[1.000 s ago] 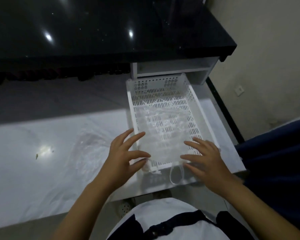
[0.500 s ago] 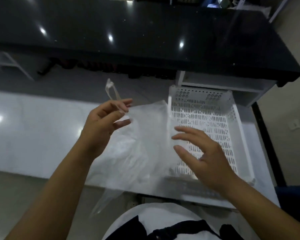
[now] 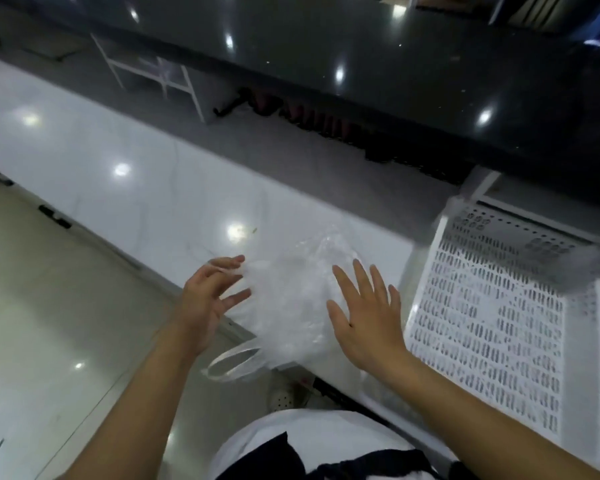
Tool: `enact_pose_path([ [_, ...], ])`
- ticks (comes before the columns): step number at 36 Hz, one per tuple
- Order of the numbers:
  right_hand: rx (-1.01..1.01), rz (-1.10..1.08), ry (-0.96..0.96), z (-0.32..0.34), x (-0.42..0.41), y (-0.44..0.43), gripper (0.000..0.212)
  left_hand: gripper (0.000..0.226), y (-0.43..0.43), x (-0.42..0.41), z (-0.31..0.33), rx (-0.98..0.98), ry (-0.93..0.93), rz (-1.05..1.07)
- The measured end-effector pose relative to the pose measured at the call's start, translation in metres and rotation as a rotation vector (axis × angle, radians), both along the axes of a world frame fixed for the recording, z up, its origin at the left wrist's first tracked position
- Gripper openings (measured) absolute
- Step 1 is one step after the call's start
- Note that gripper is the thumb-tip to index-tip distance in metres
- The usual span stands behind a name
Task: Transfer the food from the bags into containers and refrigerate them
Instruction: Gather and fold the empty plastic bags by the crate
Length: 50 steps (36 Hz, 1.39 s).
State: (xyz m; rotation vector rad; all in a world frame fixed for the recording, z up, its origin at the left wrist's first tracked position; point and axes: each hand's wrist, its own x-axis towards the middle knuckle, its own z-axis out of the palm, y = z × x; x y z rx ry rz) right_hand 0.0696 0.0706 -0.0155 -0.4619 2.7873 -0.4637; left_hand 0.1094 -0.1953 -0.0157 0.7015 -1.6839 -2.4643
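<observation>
Pulled bag (image 3: 291, 299) left, off basket (image 3: 499, 306). Hooks its edge with loosely curled left hand (image 3: 208, 299); touches it with flat, wide-open right hand (image 3: 368, 317).

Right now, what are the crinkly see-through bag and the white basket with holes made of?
The bag looks like thin, glossy clear plastic film: see-through, wrinkled, shiny. The basket seems hard, matte white plastic: stiff walls, neat moulded slots.
</observation>
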Motion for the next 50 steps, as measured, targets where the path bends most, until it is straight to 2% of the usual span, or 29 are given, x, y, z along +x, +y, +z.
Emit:
enact_pose_path([
  [5,0.143,0.036,-0.059,-0.018,-0.002,-0.008,0.063,0.041,-0.003,0.019,-0.029,-0.031,-0.121,0.086],
  [8,0.179,0.028,-0.13,-0.023,-0.001,-0.01,0.068,0.052,-0.004,0.013,-0.022,-0.063,-0.112,0.14],
  [11,0.179,-0.004,-0.189,-0.024,0.002,-0.012,0.072,0.052,0.0,0.0,-0.007,-0.117,-0.118,0.278],
  [17,0.134,-0.027,-0.13,-0.006,-0.003,-0.014,0.075,0.072,0.017,-0.016,0.035,-0.506,-0.212,0.43],
  [20,0.067,-0.023,-0.028,0.004,-0.017,-0.016,0.07,0.08,0.043,-0.009,0.055,-0.768,-0.049,0.489],
  [22,0.013,-0.004,0.052,0.006,-0.033,-0.021,0.065,0.084,0.074,-0.007,0.054,-0.881,0.111,0.41],
  [24,-0.019,0.019,0.137,0.003,-0.051,-0.028,0.06,0.08,0.105,-0.011,0.039,-0.943,0.153,0.246],
  [27,0.085,0.043,0.158,-0.017,-0.075,-0.04,0.058,0.068,0.132,-0.027,-0.005,-1.165,-0.062,-0.064],
  [29,0.197,0.027,0.045,-0.039,-0.085,-0.041,0.06,0.067,0.134,-0.04,-0.039,-1.35,-0.235,-0.258],
  [32,0.295,-0.017,-0.097,-0.068,-0.09,-0.034,0.063,0.066,0.122,-0.051,-0.073,-1.441,-0.391,-0.435],
  [38,0.204,-0.055,0.009,-0.088,-0.079,-0.035,0.067,0.074,0.102,-0.047,-0.091,-1.55,-0.409,-0.413],
  [50,0.209,0.075,0.104,-0.092,-0.045,-0.077,0.07,0.078,0.056,0.005,-0.096,-1.489,-0.507,-0.303],
])
